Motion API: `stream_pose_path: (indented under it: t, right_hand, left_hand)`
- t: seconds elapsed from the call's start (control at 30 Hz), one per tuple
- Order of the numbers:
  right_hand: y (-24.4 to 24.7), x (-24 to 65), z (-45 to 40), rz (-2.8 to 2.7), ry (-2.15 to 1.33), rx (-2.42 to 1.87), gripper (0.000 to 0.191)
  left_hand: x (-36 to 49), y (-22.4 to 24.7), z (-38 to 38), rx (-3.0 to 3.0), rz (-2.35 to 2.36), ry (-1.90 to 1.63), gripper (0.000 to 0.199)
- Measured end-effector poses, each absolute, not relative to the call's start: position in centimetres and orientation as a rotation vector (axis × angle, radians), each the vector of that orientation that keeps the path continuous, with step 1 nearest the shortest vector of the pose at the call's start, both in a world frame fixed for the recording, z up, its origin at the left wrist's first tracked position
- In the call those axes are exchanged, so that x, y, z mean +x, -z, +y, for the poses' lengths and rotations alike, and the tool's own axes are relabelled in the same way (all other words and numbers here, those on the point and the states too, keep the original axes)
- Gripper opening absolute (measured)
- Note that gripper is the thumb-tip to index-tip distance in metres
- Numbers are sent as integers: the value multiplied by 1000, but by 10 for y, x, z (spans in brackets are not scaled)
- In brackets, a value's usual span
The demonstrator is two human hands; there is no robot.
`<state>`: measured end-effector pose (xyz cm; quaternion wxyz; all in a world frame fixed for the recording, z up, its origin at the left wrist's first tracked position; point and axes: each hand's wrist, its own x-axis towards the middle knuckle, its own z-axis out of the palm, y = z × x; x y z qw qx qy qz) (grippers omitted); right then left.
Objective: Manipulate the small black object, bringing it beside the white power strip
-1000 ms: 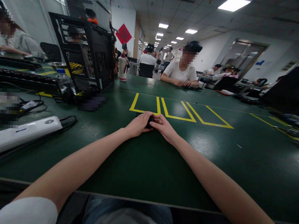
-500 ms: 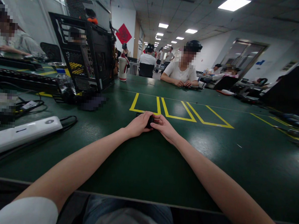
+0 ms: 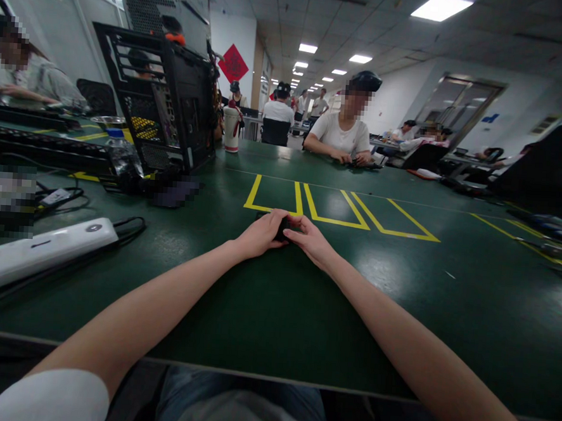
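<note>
A small black object (image 3: 281, 229) sits between my two hands, just in front of the yellow tape outlines (image 3: 274, 209) on the green table (image 3: 275, 312). My left hand (image 3: 264, 234) is wrapped round it from the left. From the right, my right hand (image 3: 308, 239) closes on it with thumb and fingers. The fingertips of both hands meet at its top. Most of the object is hidden by the fingers, so its kind cannot be made out.
At left are a white power strip (image 3: 45, 253) with a black cable, a black computer case (image 3: 173, 102), a plastic bottle (image 3: 122, 153) and a white cup (image 3: 231, 129). Across the table a person (image 3: 345, 135) handles a dark item. Cables (image 3: 553, 227) lie at far right.
My hands have kept their place and grip on the black object. The person across the table has shifted their hands slightly.
</note>
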<state>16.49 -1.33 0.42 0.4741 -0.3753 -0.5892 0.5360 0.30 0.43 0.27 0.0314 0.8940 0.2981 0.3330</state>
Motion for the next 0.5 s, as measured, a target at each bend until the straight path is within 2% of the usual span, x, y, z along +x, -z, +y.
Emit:
stream_pose_path:
  t: [0.07, 0.23, 0.5]
  right_hand:
    - [-3, 166, -14, -1456, -1304, -899, 37]
    - [-1, 163, -12, -1379, -1273, -922, 26]
    - [-1, 166, -12, -1443, -1305, -905, 38]
  left_hand:
    - [3, -3, 4, 2751, 908, -1027, 56]
    - [3, -3, 4, 2745, 909, -1034, 58]
    - [3, -3, 5, 2716, 921, -1028, 58]
